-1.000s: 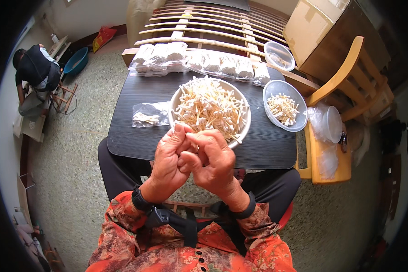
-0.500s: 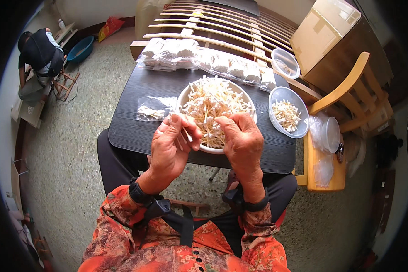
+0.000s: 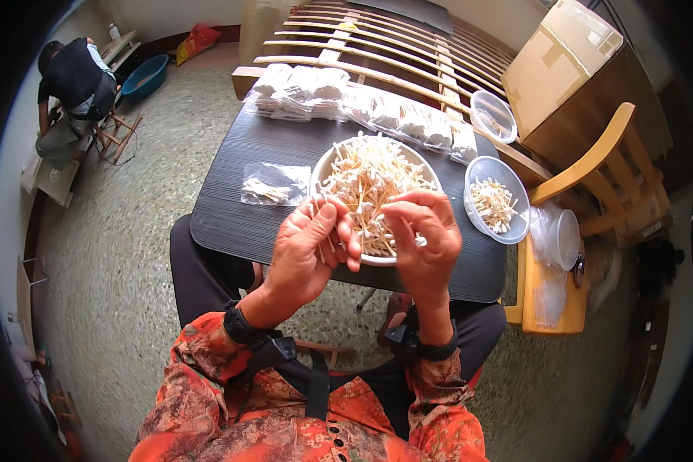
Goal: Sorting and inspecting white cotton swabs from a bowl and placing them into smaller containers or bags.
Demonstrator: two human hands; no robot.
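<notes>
My left hand (image 3: pixel 306 245) is closed around several cotton swabs (image 3: pixel 333 245), whose white tips poke out between the fingers. It is at the near left rim of a white bowl (image 3: pixel 318 175) heaped with loose cotton swabs (image 3: pixel 377 173). Over the bowl's near right side, my right hand (image 3: pixel 427 239) has its thumb and forefinger curled together. A white swab tip shows by those fingers, but I cannot tell whether it is held or lies in the bowl behind. Left of the bowl, a clear plastic bag (image 3: pixel 254 175) with a few swabs lies flat on the black table (image 3: pixel 231 223).
Filled clear packets (image 3: pixel 300 92) line the table's far edge. A clear tub (image 3: pixel 500 231) of swabs is at the right, near a wooden chair (image 3: pixel 554 308) bearing bags and a lid. Beyond are bamboo slats (image 3: pixel 393 46) and a cardboard box (image 3: pixel 562 61). Another person (image 3: pixel 77 85) sits far left.
My right hand's fingers have opened up slightly from a tighter pinch over the bowl. My left hand has turned a little and still holds swabs. The whole view has shifted slightly.
</notes>
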